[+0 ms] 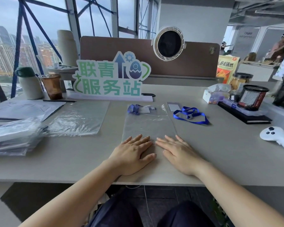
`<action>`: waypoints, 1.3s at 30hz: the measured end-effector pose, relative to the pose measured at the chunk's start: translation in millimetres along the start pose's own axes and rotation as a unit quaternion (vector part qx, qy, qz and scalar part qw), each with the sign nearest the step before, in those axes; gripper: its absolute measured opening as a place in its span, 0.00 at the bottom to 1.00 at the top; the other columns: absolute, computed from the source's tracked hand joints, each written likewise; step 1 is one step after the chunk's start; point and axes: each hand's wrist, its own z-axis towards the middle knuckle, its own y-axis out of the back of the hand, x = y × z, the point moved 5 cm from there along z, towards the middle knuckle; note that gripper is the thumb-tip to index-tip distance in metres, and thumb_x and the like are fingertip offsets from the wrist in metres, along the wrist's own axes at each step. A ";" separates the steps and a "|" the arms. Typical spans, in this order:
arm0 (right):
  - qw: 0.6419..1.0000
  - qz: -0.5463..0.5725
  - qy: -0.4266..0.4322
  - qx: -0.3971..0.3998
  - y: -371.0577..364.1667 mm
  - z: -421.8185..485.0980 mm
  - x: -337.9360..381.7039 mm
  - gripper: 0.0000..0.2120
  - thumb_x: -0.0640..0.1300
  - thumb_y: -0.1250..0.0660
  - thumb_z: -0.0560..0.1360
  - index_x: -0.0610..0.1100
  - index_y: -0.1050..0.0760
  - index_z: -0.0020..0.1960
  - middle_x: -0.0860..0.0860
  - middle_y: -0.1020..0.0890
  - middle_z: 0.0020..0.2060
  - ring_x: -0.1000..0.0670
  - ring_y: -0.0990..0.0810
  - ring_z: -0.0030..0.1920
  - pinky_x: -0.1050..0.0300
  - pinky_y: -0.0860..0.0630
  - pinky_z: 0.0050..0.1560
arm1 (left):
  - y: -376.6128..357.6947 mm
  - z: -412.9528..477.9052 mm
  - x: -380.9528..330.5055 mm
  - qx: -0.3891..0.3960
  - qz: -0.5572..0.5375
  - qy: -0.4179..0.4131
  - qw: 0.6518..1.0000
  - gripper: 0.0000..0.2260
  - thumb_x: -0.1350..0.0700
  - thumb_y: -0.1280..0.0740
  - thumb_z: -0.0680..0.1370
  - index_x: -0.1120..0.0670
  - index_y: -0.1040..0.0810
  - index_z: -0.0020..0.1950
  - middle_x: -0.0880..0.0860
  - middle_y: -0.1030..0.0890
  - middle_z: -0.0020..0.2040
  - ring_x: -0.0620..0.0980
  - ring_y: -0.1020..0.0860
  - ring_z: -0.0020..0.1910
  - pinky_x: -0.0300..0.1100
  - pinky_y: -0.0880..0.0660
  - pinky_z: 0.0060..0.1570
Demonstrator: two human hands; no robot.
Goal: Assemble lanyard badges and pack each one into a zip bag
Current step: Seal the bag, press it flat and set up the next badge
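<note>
Clear plastic bag (147, 123) lay on the table (228, 153) straight ahead, its long axis running from the near edge away from the person, a packed lanyard (134, 109) at its far end. The left hand (133, 154) and right hand (179, 153) pressed flat on its near end, side by side, fingers straight, gripping nothing. This looked like sealing the zip; whether it had closed I could not tell. Next would likely come the loose lanyard (190, 115) and holder (173, 106) at right, needing clipping together.
</note>
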 end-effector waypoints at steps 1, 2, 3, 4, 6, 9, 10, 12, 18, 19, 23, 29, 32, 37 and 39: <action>1.000 -0.003 0.001 -0.004 0.2 -0.3 0.6 0.21 0.50 0.51 0.82 0.57 0.44 0.75 0.62 0.43 0.74 0.60 0.51 0.75 0.56 0.60 0.76 | -0.1 -0.1 -0.2 0.003 0.002 0.000 1.000 0.30 0.34 0.54 0.78 0.44 0.48 0.77 0.41 0.50 0.77 0.41 0.55 0.76 0.45 0.55 0.75; 1.000 -0.004 0.001 -0.007 -0.1 -0.3 0.7 0.22 0.50 0.51 0.82 0.57 0.44 0.75 0.63 0.44 0.74 0.60 0.51 0.75 0.56 0.60 0.76 | -0.1 -0.1 -0.4 0.005 0.003 0.001 1.000 0.30 0.33 0.55 0.77 0.44 0.49 0.77 0.41 0.50 0.77 0.41 0.54 0.76 0.45 0.55 0.75; 1.000 -0.002 0.000 -0.008 -0.1 -0.4 0.9 0.22 0.50 0.51 0.82 0.57 0.45 0.75 0.63 0.44 0.74 0.60 0.51 0.75 0.56 0.60 0.76 | 0.0 0.2 -0.9 0.007 0.004 0.002 1.000 0.31 0.33 0.55 0.77 0.44 0.50 0.77 0.41 0.50 0.77 0.41 0.54 0.76 0.45 0.55 0.75; 1.000 0.003 0.000 -0.006 -0.4 -0.7 0.8 0.22 0.50 0.51 0.82 0.57 0.45 0.75 0.63 0.44 0.74 0.60 0.51 0.75 0.56 0.59 0.76 | 0.3 0.1 -1.5 0.008 0.006 0.002 1.000 0.31 0.33 0.56 0.77 0.43 0.51 0.77 0.41 0.49 0.77 0.41 0.54 0.76 0.45 0.55 0.75; 1.000 0.013 0.000 0.002 -0.6 -1.3 0.9 0.22 0.50 0.51 0.82 0.57 0.45 0.75 0.62 0.44 0.74 0.59 0.51 0.75 0.58 0.58 0.75 | 0.9 0.0 -2.9 0.009 0.011 0.002 1.000 0.30 0.33 0.56 0.77 0.42 0.51 0.77 0.41 0.49 0.77 0.42 0.53 0.76 0.45 0.55 0.75; 1.000 0.019 -0.002 0.016 -0.4 -1.3 2.0 0.22 0.49 0.51 0.82 0.56 0.45 0.75 0.62 0.45 0.75 0.58 0.52 0.75 0.59 0.57 0.75 | 1.6 0.1 -2.4 0.010 0.015 0.001 1.000 0.30 0.32 0.56 0.77 0.41 0.49 0.77 0.39 0.49 0.77 0.42 0.52 0.76 0.45 0.54 0.75; 1.000 0.017 -0.003 0.019 -0.5 -0.8 2.2 0.22 0.49 0.52 0.82 0.56 0.46 0.75 0.62 0.45 0.75 0.58 0.52 0.76 0.59 0.57 0.75 | 1.7 0.1 -1.8 0.010 0.014 0.003 1.000 0.30 0.32 0.55 0.77 0.41 0.49 0.77 0.39 0.48 0.77 0.42 0.52 0.76 0.46 0.53 0.75; 1.000 0.011 -0.003 0.026 -0.1 -1.1 2.5 0.22 0.50 0.52 0.82 0.56 0.47 0.76 0.62 0.46 0.75 0.58 0.53 0.76 0.59 0.57 0.75 | 2.3 -0.4 -2.1 0.006 0.015 0.005 1.000 0.30 0.32 0.55 0.76 0.41 0.48 0.76 0.39 0.47 0.77 0.42 0.51 0.76 0.46 0.53 0.75; 0.999 0.032 -0.029 0.017 0.6 -5.1 -0.5 0.23 0.50 0.52 0.82 0.53 0.46 0.76 0.60 0.47 0.76 0.59 0.53 0.75 0.61 0.55 0.74 | 1.3 -0.6 -2.7 0.036 0.023 0.006 0.999 0.35 0.27 0.59 0.72 0.40 0.52 0.77 0.39 0.51 0.77 0.42 0.54 0.76 0.48 0.55 0.75; 0.999 0.029 -0.033 0.020 0.0 -5.1 -2.2 0.23 0.50 0.52 0.82 0.52 0.47 0.76 0.59 0.47 0.76 0.59 0.54 0.75 0.61 0.55 0.74 | 1.1 0.0 -2.4 0.040 0.024 0.006 0.999 0.36 0.27 0.60 0.71 0.40 0.53 0.77 0.39 0.52 0.77 0.42 0.55 0.76 0.48 0.55 0.75; 0.998 0.009 -0.027 0.050 -1.3 -4.0 -4.8 0.24 0.51 0.52 0.82 0.52 0.50 0.77 0.58 0.50 0.76 0.59 0.55 0.75 0.61 0.56 0.74 | 3.8 0.5 -4.7 0.049 0.038 0.011 0.998 0.36 0.26 0.56 0.71 0.40 0.52 0.76 0.41 0.53 0.77 0.45 0.55 0.77 0.48 0.55 0.75; 0.997 0.006 -0.053 0.058 0.8 -12.1 -6.9 0.25 0.53 0.54 0.82 0.52 0.54 0.77 0.58 0.54 0.76 0.58 0.59 0.75 0.61 0.58 0.72 | 2.5 -4.9 -1.2 0.067 0.046 0.046 0.996 0.39 0.25 0.59 0.70 0.42 0.55 0.77 0.44 0.58 0.77 0.48 0.60 0.76 0.51 0.59 0.74; 0.996 -0.010 -0.060 0.071 3.7 -9.3 -10.2 0.24 0.53 0.55 0.82 0.52 0.52 0.77 0.58 0.52 0.76 0.58 0.56 0.75 0.58 0.60 0.74 | 4.9 -2.7 6.1 0.075 0.020 0.041 0.996 0.36 0.26 0.57 0.72 0.40 0.52 0.77 0.41 0.55 0.77 0.45 0.58 0.77 0.50 0.58 0.75; 0.997 -0.021 -0.076 0.008 8.1 -12.0 -7.6 0.22 0.54 0.53 0.81 0.55 0.45 0.75 0.60 0.42 0.75 0.59 0.46 0.74 0.53 0.61 0.75 | 5.4 -5.0 10.1 0.052 0.014 0.035 0.998 0.34 0.28 0.55 0.74 0.41 0.52 0.77 0.39 0.52 0.77 0.41 0.57 0.76 0.49 0.58 0.75; 0.997 -0.015 -0.075 -0.004 7.1 -15.1 -6.8 0.22 0.54 0.52 0.81 0.56 0.44 0.75 0.61 0.41 0.74 0.59 0.45 0.73 0.53 0.63 0.74 | 4.0 -6.9 8.4 0.041 0.015 0.032 0.999 0.34 0.28 0.56 0.74 0.41 0.52 0.77 0.39 0.53 0.77 0.41 0.58 0.76 0.49 0.57 0.75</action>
